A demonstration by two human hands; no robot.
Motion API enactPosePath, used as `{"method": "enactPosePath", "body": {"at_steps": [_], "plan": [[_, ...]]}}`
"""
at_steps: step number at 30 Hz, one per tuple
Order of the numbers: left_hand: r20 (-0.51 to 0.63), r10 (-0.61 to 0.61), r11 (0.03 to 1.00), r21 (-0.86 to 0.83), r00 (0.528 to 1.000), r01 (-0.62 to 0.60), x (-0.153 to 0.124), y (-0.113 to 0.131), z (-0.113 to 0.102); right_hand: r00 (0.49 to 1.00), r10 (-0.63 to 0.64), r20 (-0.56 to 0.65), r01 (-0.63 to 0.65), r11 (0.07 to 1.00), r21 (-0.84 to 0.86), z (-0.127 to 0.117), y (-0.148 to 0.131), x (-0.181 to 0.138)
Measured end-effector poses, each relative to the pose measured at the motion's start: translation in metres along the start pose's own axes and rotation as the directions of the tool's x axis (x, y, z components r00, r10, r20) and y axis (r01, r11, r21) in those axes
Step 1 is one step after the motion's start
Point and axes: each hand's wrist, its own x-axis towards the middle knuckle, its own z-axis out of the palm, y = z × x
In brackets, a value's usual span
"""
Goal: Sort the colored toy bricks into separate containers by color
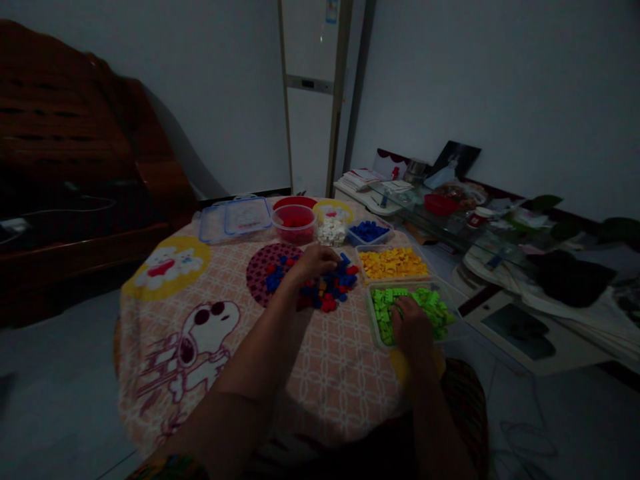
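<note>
My left hand [314, 261] rests, fingers curled, on a loose pile of red and blue bricks [325, 288] in the middle of the table; what the fingers hold is hidden. My right hand [410, 323] lies inside the clear tray of green bricks [440, 313] at the table's right edge, fingers bent down among the bricks. Behind it stands a tray of yellow bricks [393, 262]. Further back are a tub of blue bricks [369, 231], a tub of white bricks [332, 229] and a tub of red bricks [295, 223].
A cartoon-print cloth [200, 333] covers the small table. Clear lids [235, 219] lie at the back left. A dark wooden sofa [75, 167] stands to the left. A cluttered glass low table [450, 207] and bedding [565, 287] lie to the right.
</note>
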Motion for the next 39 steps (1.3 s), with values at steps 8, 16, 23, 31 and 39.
{"method": "enactPosePath", "body": {"at_steps": [8,16,23,31,39], "plan": [[0.208,-0.19,0.945,0.303,0.96,0.122,-0.01,-0.009,-0.018,1.0,0.004,0.001,-0.004,1.0,0.0,0.0,0.001,0.001],[0.209,-0.18,0.937,0.332,0.961,0.103,-0.006,-0.006,0.004,1.0,0.015,-0.004,-0.015,1.0,0.008,0.002,0.002,0.0],[0.149,-0.16,0.965,0.231,0.976,0.123,-0.01,-0.01,-0.01,1.0,0.015,-0.002,-0.015,1.0,0.003,0.001,0.001,-0.001],[-0.077,-0.06,0.996,-0.074,0.995,0.055,0.004,-0.003,0.01,1.0,0.014,0.004,-0.015,1.0,0.006,-0.001,-0.001,0.001],[-0.093,0.032,0.933,-0.354,0.995,-0.063,0.012,0.026,0.08,1.0,0.016,0.003,-0.016,1.0,0.017,-0.001,-0.001,0.001]]}}
